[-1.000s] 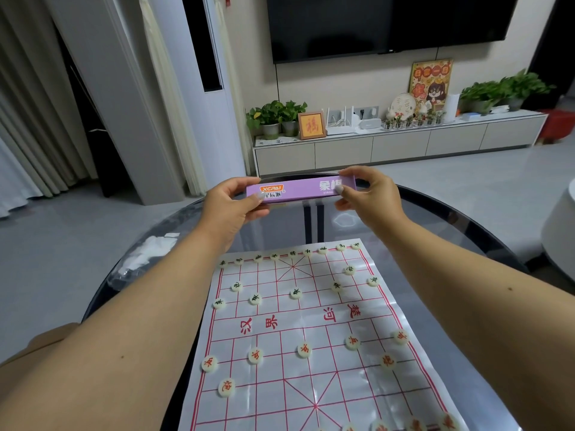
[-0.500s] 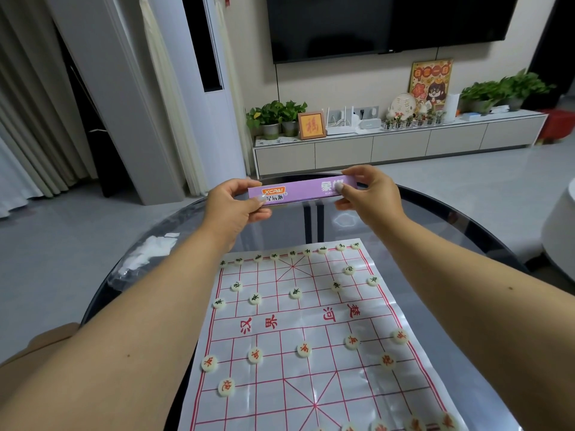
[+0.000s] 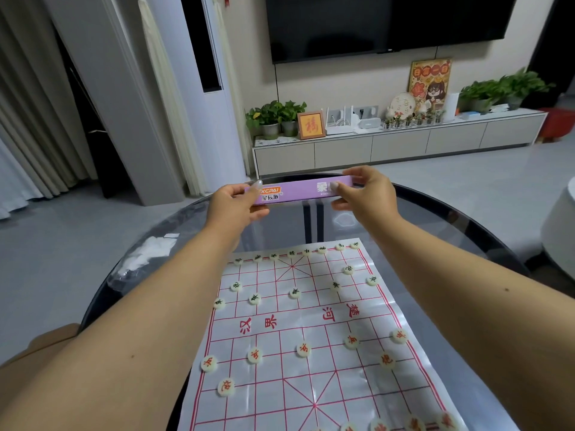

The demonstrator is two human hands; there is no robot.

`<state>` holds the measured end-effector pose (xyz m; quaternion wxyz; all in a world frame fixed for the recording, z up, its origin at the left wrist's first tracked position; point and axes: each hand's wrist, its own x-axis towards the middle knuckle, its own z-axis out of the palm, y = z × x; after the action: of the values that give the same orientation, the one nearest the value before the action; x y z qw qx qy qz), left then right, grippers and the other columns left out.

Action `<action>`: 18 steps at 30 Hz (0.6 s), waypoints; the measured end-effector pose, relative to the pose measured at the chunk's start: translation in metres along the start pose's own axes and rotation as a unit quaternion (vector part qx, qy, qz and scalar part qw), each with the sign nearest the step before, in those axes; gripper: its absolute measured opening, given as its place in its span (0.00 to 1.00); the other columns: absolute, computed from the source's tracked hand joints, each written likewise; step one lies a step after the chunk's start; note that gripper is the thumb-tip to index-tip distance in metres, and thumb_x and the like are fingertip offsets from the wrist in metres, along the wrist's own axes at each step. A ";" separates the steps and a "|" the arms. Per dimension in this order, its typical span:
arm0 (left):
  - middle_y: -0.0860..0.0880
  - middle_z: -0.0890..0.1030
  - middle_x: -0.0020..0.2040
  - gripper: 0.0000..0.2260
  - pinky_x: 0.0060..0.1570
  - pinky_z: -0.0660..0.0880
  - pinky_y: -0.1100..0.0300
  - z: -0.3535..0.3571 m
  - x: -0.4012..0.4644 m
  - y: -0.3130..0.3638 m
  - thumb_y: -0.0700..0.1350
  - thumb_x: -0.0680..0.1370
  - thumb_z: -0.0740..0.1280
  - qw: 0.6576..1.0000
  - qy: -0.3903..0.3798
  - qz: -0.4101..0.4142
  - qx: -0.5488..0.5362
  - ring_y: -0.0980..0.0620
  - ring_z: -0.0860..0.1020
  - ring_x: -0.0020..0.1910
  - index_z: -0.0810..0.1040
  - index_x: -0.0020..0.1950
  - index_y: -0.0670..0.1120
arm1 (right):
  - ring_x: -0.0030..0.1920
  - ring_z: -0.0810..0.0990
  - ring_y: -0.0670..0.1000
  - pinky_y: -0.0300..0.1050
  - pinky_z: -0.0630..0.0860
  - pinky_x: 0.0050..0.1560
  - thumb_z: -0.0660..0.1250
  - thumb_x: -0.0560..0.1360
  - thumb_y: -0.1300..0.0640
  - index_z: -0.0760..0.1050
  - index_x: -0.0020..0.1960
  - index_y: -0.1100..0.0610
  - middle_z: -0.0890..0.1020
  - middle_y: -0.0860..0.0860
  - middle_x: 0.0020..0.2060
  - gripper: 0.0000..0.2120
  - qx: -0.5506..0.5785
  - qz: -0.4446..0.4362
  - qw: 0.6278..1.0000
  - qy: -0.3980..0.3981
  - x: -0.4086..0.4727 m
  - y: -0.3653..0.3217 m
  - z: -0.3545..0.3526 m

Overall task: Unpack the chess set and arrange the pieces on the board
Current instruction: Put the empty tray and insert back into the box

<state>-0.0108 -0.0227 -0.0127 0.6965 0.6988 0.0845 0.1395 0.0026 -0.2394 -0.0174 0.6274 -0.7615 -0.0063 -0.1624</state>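
A long purple chess box (image 3: 298, 191) hangs level above the far part of the round glass table (image 3: 451, 219). My left hand (image 3: 235, 209) grips its left end and my right hand (image 3: 365, 194) pinches its right end. Below lies the white plastic board sheet (image 3: 311, 331) with a red grid. Several round white pieces with green characters (image 3: 294, 293) stand on its far half. Others with red characters (image 3: 303, 349) stand on the near half.
A crumpled clear plastic bag (image 3: 146, 253) lies on the table's left edge. Beyond the table run a low white TV cabinet (image 3: 398, 147) with potted plants and a wall-mounted TV (image 3: 373, 23). A white rounded seat (image 3: 560, 231) stands at right.
The box has tilted slightly and my left hand's grip has shifted further onto its left end. The board and pieces have not moved.
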 end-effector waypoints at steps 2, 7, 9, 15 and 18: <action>0.43 0.83 0.48 0.12 0.41 0.82 0.60 0.004 0.001 0.003 0.48 0.78 0.68 0.999 0.017 -0.040 -0.011 0.51 0.84 0.41 0.77 0.51 0.39 | 0.37 0.85 0.52 0.48 0.83 0.45 0.72 0.72 0.55 0.71 0.64 0.60 0.77 0.52 0.54 0.23 0.010 0.025 1.000 0.006 -0.001 -0.001 0.003; 0.43 0.83 0.45 0.08 0.39 0.82 0.58 0.014 0.001 0.005 0.45 0.78 0.69 0.993 0.056 -0.099 -0.024 0.50 0.84 0.39 0.75 0.47 0.41 | 0.42 0.85 0.53 0.41 0.82 0.40 0.73 0.71 0.58 0.74 0.59 0.64 0.82 0.59 0.51 0.20 0.073 0.091 0.993 0.012 -0.003 0.002 0.007; 0.43 0.83 0.45 0.08 0.39 0.82 0.58 0.016 0.001 0.005 0.44 0.78 0.69 0.992 0.055 -0.113 -0.015 0.50 0.84 0.39 0.75 0.49 0.40 | 0.41 0.84 0.53 0.40 0.82 0.40 0.73 0.71 0.61 0.73 0.61 0.64 0.82 0.59 0.50 0.21 0.081 0.103 0.991 0.009 -0.004 0.005 0.005; 0.47 0.83 0.45 0.13 0.48 0.76 0.57 0.022 0.004 -0.004 0.53 0.75 0.71 0.989 0.071 -0.115 0.063 0.51 0.77 0.40 0.75 0.47 0.45 | 0.41 0.84 0.51 0.36 0.81 0.39 0.72 0.71 0.61 0.73 0.64 0.62 0.82 0.57 0.50 0.22 0.077 0.101 0.992 0.017 -0.005 0.015 -0.002; 0.48 0.81 0.43 0.13 0.48 0.73 0.59 0.027 0.001 -0.004 0.54 0.76 0.69 0.987 0.076 -0.117 0.085 0.54 0.72 0.37 0.75 0.46 0.45 | 0.46 0.83 0.52 0.45 0.81 0.50 0.73 0.71 0.56 0.74 0.64 0.59 0.83 0.54 0.51 0.23 0.027 0.086 0.996 0.023 -0.001 0.022 -0.006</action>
<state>-0.0006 -0.0483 -0.0159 0.6379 0.7278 0.2301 0.1020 0.0046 -0.2496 -0.0377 0.6592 -0.7383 0.0688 -0.1253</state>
